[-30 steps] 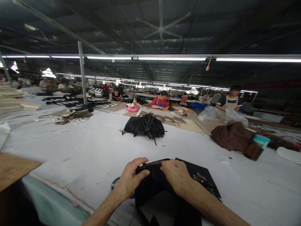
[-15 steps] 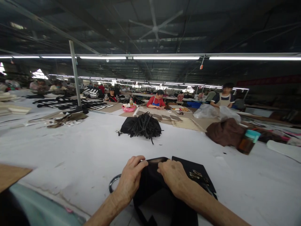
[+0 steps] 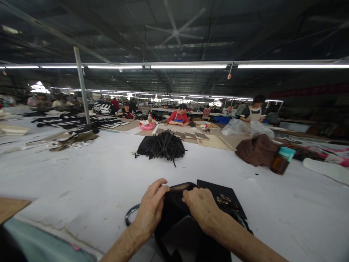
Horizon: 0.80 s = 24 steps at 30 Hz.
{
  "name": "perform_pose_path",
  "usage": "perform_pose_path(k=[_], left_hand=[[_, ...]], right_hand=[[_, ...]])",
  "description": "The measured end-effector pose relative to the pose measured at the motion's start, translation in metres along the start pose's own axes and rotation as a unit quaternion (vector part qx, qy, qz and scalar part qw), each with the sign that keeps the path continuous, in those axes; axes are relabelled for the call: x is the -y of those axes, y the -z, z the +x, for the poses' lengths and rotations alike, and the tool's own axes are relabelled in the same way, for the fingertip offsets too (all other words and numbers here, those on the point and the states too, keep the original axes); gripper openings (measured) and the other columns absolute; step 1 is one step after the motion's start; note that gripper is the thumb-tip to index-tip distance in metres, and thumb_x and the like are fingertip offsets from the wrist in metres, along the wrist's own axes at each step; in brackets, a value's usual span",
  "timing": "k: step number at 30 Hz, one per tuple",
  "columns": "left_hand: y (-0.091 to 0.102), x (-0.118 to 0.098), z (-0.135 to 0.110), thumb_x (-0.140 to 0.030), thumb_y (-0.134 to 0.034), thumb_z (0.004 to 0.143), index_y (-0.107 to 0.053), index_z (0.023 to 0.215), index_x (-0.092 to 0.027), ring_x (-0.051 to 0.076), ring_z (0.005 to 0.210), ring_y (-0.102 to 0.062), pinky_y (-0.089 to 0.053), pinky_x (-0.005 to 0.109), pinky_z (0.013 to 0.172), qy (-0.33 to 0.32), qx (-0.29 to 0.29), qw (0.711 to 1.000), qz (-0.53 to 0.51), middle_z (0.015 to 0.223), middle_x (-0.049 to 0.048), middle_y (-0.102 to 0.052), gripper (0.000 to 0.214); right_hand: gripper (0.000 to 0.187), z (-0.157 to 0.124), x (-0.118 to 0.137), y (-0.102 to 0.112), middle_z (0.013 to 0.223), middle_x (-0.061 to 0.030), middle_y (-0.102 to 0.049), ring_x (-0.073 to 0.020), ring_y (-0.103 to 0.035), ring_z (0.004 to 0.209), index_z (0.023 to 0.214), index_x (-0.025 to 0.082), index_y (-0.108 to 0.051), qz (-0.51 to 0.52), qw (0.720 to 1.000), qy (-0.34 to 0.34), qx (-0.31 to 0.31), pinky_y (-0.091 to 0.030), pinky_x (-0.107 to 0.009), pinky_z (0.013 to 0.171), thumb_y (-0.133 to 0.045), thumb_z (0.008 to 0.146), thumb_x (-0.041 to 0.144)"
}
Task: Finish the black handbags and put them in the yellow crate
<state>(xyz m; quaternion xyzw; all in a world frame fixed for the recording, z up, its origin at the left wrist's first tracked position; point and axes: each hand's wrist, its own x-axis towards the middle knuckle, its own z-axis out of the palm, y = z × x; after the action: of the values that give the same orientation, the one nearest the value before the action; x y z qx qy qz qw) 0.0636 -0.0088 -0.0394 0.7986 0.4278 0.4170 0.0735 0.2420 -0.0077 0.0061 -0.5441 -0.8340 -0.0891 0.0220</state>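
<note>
A black handbag lies at the front edge of the white table, its upper rim raised and partly gaping. My left hand grips the rim from the left, thumb and fingers closed on the black material. On the other side my right hand pinches the same rim, its fingertips turned inward and partly hidden. A black flap with small shiny metal fittings spreads out beyond my right hand. Beside my left wrist a glossy dark ring shows, partly covered by the hand.
A bundle of thin black strips lies ahead on the white table. To the right stand a brown cloth heap and a jar with a turquoise lid. Co-workers sit and stand farther back, near a pink basket.
The view has turned slightly to the right, so the surroundings shift left. Both hands keep their hold on the handbag's rim, with hardly any movement.
</note>
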Motion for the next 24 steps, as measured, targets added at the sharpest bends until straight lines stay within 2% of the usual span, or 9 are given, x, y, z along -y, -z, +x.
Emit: perform_pose_path(k=[4, 14, 18, 21, 24], left_hand=[[0.000, 0.000, 0.001, -0.005, -0.027, 0.079, -0.053, 0.093, -0.021, 0.017, 0.106, -0.046, -0.041, 0.032, 0.089, -0.001, 0.009, 1.000, -0.001, 0.117, 0.0076, -0.044, 0.033], [0.000, 0.001, 0.001, -0.009, -0.037, 0.080, -0.056, 0.098, -0.021, 0.019, 0.100, -0.048, -0.042, 0.037, 0.088, -0.020, 0.014, 0.999, 0.036, 0.111, 0.0073, -0.051, 0.028], [0.002, -0.005, 0.006, -0.010, -0.042, 0.079, -0.057, 0.091, -0.020, 0.019, 0.096, -0.048, -0.042, 0.037, 0.088, 0.003, 0.033, 0.999, 0.038, 0.108, 0.0060, -0.052, 0.021], [0.005, -0.010, 0.012, -0.011, -0.043, 0.079, -0.056, 0.081, -0.018, 0.018, 0.089, -0.049, -0.041, 0.035, 0.086, 0.024, 0.060, 0.997, 0.036, 0.097, 0.0047, -0.054, 0.015], [0.006, -0.012, 0.014, -0.010, -0.042, 0.079, -0.053, 0.078, -0.017, 0.018, 0.083, -0.049, -0.042, 0.033, 0.080, 0.032, 0.075, 0.995, 0.050, 0.087, 0.0037, -0.055, 0.014]], right_hand=[[0.021, -0.001, 0.000, -0.001, 0.070, -0.0067, -0.066, -0.0200, -0.061, 0.066, 0.077, 0.019, -0.062, -0.003, 1.000, 0.007, -0.004, -0.039, -0.027, 0.056, -0.042, 0.083, 0.024], [0.020, 0.000, -0.001, -0.002, 0.072, -0.0069, -0.066, -0.0198, -0.061, 0.066, 0.079, 0.020, -0.061, -0.023, 1.000, 0.006, 0.011, -0.040, -0.026, 0.056, -0.043, 0.083, 0.025], [0.021, -0.001, -0.002, -0.001, 0.070, -0.0065, -0.066, -0.0200, -0.062, 0.066, 0.076, 0.020, -0.061, -0.012, 1.000, 0.006, 0.000, -0.038, -0.025, 0.054, -0.042, 0.084, 0.026], [0.020, 0.000, -0.002, 0.005, 0.070, -0.0062, -0.066, -0.0177, -0.061, 0.066, 0.074, 0.019, -0.061, 0.011, 1.000, -0.013, 0.010, -0.035, -0.023, 0.054, -0.044, 0.083, 0.026], [0.011, 0.001, -0.001, 0.011, 0.071, -0.0044, -0.066, -0.0168, -0.060, 0.066, 0.080, 0.019, -0.058, 0.039, 0.998, -0.056, -0.001, -0.032, -0.023, 0.053, -0.049, 0.081, 0.024]])
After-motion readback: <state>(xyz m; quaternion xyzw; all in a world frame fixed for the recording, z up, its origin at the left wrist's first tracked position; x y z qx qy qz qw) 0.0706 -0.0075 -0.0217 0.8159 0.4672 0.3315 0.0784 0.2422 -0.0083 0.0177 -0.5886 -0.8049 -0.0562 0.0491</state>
